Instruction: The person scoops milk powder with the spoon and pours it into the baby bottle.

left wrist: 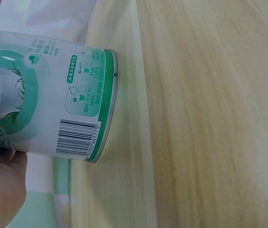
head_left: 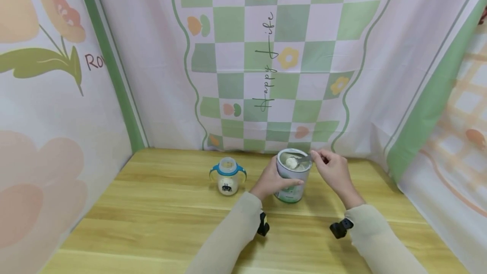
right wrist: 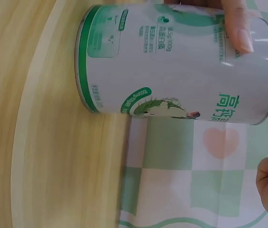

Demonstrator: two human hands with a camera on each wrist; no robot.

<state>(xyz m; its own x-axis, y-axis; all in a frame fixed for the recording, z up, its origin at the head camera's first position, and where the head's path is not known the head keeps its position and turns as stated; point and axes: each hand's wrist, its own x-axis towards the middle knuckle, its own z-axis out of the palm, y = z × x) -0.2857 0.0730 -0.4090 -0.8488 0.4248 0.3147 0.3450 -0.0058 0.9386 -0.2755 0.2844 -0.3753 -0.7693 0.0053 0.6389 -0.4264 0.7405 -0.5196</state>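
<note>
My left hand (head_left: 274, 179) grips a white and green tin of milk powder (head_left: 288, 195) round its side, with the thumb across the front. The thumb (right wrist: 239, 29) shows near the rim in the right wrist view. In the left wrist view the tin (left wrist: 43, 99) lies sideways across the picture, its printed label and barcode visible. Between thumb and fingers, my right hand (head_left: 335, 172) pinches the handle of a metal spoon (head_left: 304, 159) at the tin's right rim. A heap of pale powder (head_left: 291, 163) sits on the spoon's bowl, inside the tin's mouth.
A clear sippy cup (head_left: 227, 185) with a blue two-handled collar stands left of the tin, pale contents inside. The wooden table (head_left: 160, 215) ends at a checked green and white curtain (head_left: 258, 130). Curtains also hang on both sides.
</note>
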